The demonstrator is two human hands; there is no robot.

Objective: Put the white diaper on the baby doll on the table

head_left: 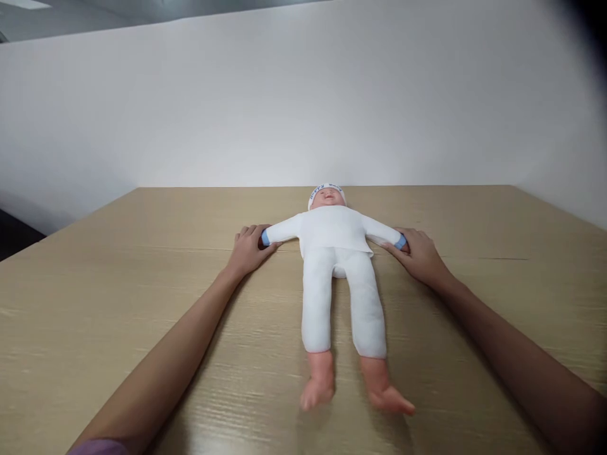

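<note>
A baby doll (337, 265) in a white suit and white cap lies on its back on the wooden table (118, 297), head away from me, bare feet toward me. Its arms are spread out to the sides. My left hand (248, 249) is closed around the doll's hand at the blue cuff on the left. My right hand (417, 254) grips the doll's other hand at the blue cuff on the right. Both my arms stretch forward along the table.
A plain white wall (284, 107) stands right behind the table's far edge. The table's left edge drops to a dark floor (14, 234).
</note>
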